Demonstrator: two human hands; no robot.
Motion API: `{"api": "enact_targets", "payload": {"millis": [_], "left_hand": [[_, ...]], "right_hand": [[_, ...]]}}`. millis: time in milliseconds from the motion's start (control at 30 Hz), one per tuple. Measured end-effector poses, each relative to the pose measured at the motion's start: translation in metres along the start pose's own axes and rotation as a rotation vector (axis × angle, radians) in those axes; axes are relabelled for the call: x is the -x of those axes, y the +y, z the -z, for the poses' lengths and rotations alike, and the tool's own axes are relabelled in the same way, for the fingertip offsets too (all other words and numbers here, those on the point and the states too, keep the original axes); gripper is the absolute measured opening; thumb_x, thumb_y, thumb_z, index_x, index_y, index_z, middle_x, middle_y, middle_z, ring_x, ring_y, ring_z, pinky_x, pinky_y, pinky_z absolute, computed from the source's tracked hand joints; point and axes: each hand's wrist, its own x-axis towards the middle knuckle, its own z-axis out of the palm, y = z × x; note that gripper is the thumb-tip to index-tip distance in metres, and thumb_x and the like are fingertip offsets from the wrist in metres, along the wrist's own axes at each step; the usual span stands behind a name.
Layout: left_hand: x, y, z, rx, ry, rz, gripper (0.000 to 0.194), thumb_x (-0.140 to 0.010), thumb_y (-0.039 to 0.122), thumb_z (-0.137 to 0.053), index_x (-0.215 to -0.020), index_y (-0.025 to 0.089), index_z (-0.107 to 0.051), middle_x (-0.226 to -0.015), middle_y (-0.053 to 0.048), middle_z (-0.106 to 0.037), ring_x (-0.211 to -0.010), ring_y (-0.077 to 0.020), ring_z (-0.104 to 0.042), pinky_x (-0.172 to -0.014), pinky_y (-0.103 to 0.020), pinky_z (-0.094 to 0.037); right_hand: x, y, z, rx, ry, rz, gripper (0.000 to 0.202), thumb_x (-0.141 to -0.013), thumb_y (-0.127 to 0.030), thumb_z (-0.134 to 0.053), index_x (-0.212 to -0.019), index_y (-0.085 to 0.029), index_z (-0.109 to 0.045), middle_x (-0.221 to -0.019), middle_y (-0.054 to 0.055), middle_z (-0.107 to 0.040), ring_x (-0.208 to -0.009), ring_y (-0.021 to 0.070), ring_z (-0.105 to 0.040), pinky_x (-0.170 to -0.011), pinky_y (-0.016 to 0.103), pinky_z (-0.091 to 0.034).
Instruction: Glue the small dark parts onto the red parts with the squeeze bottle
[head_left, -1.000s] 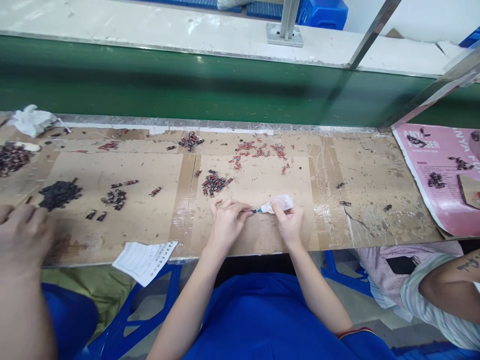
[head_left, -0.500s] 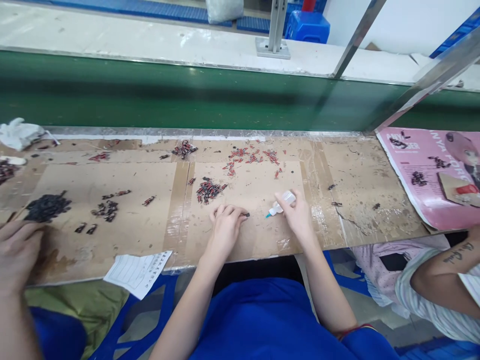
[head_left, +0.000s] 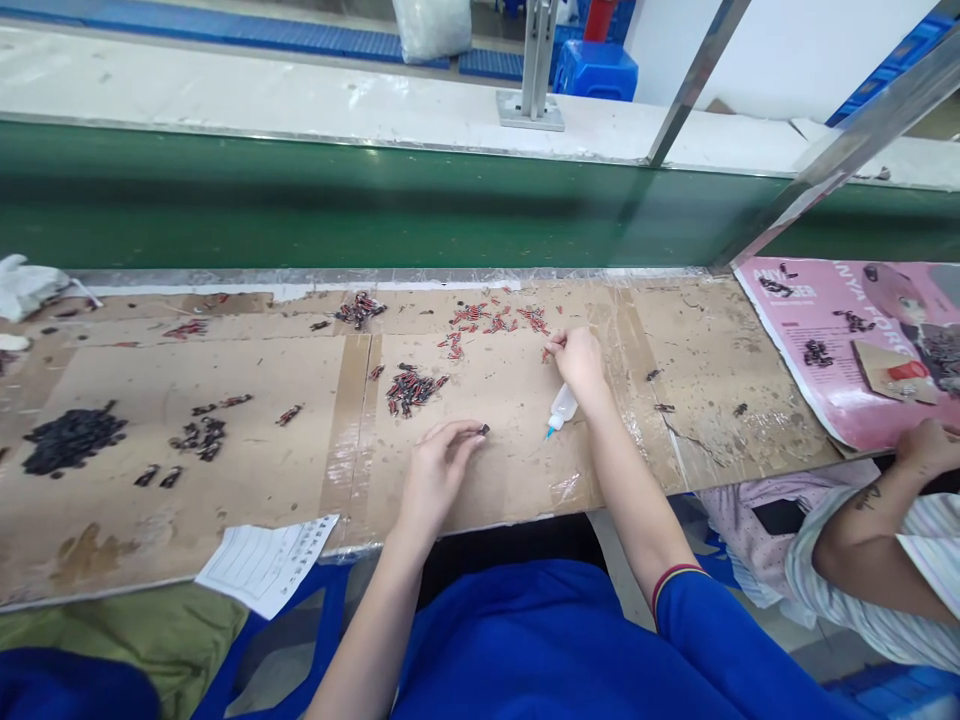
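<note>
Between the fingertips of my left hand (head_left: 439, 465) is a small black part (head_left: 483, 430), held just above the cardboard. My right hand (head_left: 579, 362) reaches farther forward, its fingers pinched at a small red piece (head_left: 546, 354) beside the scattered red pieces (head_left: 499, 322). The white glue bottle (head_left: 562, 408) with a blue-green tip lies on the cardboard below my right wrist, out of my grasp. A pile of red and black parts (head_left: 411, 392) sits ahead of my left hand.
Black parts (head_left: 73, 440) are heaped at the left, near smaller clusters. A paper sheet (head_left: 268, 565) overhangs the front edge of the cardboard-covered table (head_left: 300, 470). A pink poster (head_left: 814, 400) lies at the right, where another person's hand (head_left: 928, 448) rests by the edge.
My right hand has let go of the bottle and moved forward to the red pieces. My left hand has turned, raising the black part. The other person's hand at left has left the view.
</note>
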Motion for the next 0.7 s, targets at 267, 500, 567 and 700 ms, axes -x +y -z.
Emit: {"api": "enact_targets", "payload": {"millis": [267, 500, 567, 700], "left_hand": [[0.002, 0.020, -0.003, 0.227, 0.093, 0.125, 0.019, -0.074, 0.037, -0.067, -0.078, 0.020, -0.075, -0.083, -0.006, -0.077, -0.084, -0.0229, -0.072, -0.084, -0.037, -0.056], [0.004, 0.030, -0.002, 0.196, 0.133, 0.098, 0.016, -0.075, 0.035, -0.068, -0.079, 0.021, -0.076, -0.087, -0.006, -0.077, -0.087, -0.0228, -0.072, -0.087, -0.037, -0.056], [0.005, 0.031, -0.002, 0.198, 0.125, 0.087, 0.016, -0.076, 0.034, -0.068, -0.080, 0.021, -0.076, -0.087, -0.006, -0.077, -0.087, -0.0225, -0.072, -0.086, -0.036, -0.056], [0.008, 0.034, 0.000, 0.207, 0.081, 0.049, 0.015, -0.077, 0.033, -0.067, -0.082, 0.022, -0.076, -0.087, -0.005, -0.077, -0.086, -0.0218, -0.071, -0.085, -0.035, -0.056]], "right_hand": [[0.036, 0.008, 0.005, -0.312, 0.155, 0.358, 0.011, -0.089, -0.019, -0.057, -0.090, -0.016, -0.068, -0.090, 0.008, -0.075, -0.080, 0.0193, -0.069, -0.075, 0.031, -0.054], [0.104, 0.016, -0.003, -0.489, 0.128, 1.014, 0.023, -0.093, -0.015, -0.051, -0.095, -0.021, -0.072, -0.092, 0.006, -0.077, -0.085, 0.0177, -0.073, -0.078, 0.032, -0.060], [0.110, 0.019, -0.005, -0.434, 0.137, 1.121, 0.028, -0.095, -0.013, -0.045, -0.102, -0.019, -0.071, -0.097, 0.009, -0.076, -0.091, 0.0184, -0.072, -0.080, 0.034, -0.061], [0.109, 0.021, -0.007, -0.356, 0.143, 1.185, 0.030, -0.097, -0.013, -0.042, -0.107, -0.018, -0.069, -0.101, 0.011, -0.075, -0.094, 0.0187, -0.071, -0.080, 0.035, -0.062]]}}
